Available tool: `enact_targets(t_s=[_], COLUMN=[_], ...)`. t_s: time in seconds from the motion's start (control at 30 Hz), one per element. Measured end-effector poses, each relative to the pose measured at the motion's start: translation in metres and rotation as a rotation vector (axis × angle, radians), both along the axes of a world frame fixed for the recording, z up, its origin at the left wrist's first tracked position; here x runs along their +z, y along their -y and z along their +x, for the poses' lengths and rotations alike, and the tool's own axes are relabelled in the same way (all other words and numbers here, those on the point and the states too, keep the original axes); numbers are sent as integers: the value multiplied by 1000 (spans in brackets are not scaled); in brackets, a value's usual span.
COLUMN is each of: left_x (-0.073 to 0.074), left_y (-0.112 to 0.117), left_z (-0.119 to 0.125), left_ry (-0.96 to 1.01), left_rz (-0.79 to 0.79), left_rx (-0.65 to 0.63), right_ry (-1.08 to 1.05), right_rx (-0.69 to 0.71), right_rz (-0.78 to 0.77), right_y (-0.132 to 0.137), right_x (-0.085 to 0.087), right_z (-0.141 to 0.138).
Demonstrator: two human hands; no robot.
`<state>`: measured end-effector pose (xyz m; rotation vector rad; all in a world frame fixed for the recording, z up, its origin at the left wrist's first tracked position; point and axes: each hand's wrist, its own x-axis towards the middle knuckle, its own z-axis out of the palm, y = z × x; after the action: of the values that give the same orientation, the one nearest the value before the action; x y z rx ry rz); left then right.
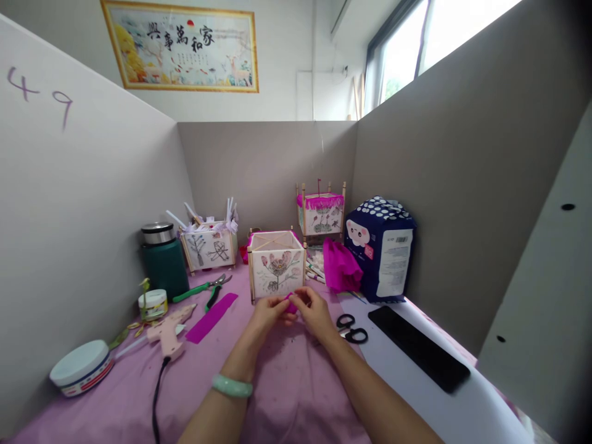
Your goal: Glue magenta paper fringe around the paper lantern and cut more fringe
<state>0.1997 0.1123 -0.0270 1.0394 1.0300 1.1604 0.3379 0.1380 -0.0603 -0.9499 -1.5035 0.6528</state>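
Note:
A small paper lantern [276, 265] with a flower drawing and a wooden stick frame stands on the pink cloth just beyond my hands. My left hand [269, 311] and my right hand [313, 311] meet at its lower front edge, fingertips pinched together on a small magenta piece of crepe paper [291, 300]. A green bangle sits on my left wrist. How the piece meets the lantern is hidden by my fingers.
Black scissors [351, 329] and a dark phone [419, 355] lie to the right. A glue gun [169, 331], magenta strip [211, 317], green pliers [203, 288], jars and a green flask [164, 259] are left. Two more lanterns, crumpled magenta paper [340, 265] and a tissue pack [382, 250] stand behind.

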Motion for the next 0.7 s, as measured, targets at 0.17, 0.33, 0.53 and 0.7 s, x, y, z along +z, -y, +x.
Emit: enact_targets(t_s=[0.17, 0.33, 0.53, 0.7], left_x=[-7, -10, -7, -8], left_y=[-4, -8, -10, -9], left_z=[-1, -4, -8, -9], left_ry=[-50, -116, -62, 106], left_rz=[27, -1, -22, 33], left_rx=[-55, 22, 171, 60], right_ry=[73, -62, -115, 25], right_rx=[-5, -65, -179, -118], right_rz=[14, -2, 4, 81], right_y=[0, -5, -10, -6], right_x=[-2, 0, 1, -1], right_z=[-1, 4, 9, 5])
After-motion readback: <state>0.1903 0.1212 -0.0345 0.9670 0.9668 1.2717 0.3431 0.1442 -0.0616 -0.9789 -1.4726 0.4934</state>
